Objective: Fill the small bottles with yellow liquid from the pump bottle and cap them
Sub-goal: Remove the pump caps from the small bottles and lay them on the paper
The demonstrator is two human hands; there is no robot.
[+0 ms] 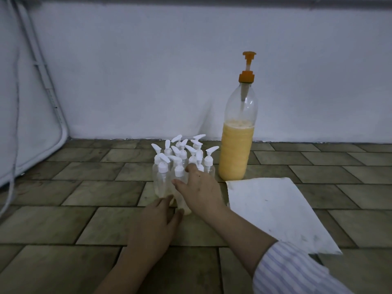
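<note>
Several small clear bottles [162,179] with white pump caps stand bunched together on the tiled floor. To their right stands the tall pump bottle [236,153], with an orange pump and yellow liquid filling about half of it. My right hand [201,192] reaches into the front of the bunch. Its thumb and fingers wrap around one front small bottle [179,172], which shows a little yellow at its base. My left hand [157,223] lies low in front, its straight fingers touching the base of the front bottles.
A white sheet of paper [275,209] lies on the floor to the right of my hands. A pale wall [148,81] runs close behind the bottles. A white padded frame [31,124] leans at the left.
</note>
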